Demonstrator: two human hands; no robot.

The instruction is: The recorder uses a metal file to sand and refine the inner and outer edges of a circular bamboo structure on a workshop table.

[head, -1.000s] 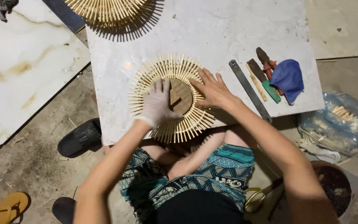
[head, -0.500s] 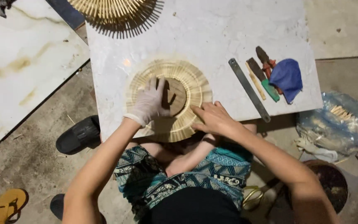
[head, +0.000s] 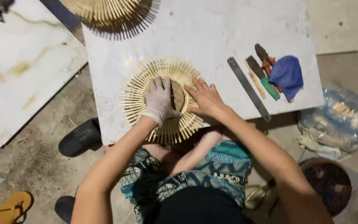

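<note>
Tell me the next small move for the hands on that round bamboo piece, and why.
Probably turn the bamboo disc a little: the gloved left hand and bare right hand both lie flat on it, either side of its dark centre.

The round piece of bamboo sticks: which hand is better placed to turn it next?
Probably the right hand: it lies bare on the stick ring's edge, while the gloved left hand presses the brown centre.

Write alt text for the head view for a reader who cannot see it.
Two hands press flat on a round sunburst of bamboo sticks on a white slab: the gloved left hand and the bare right hand. A metal ruler, small tools and a blue cloth lie to the right.
</note>
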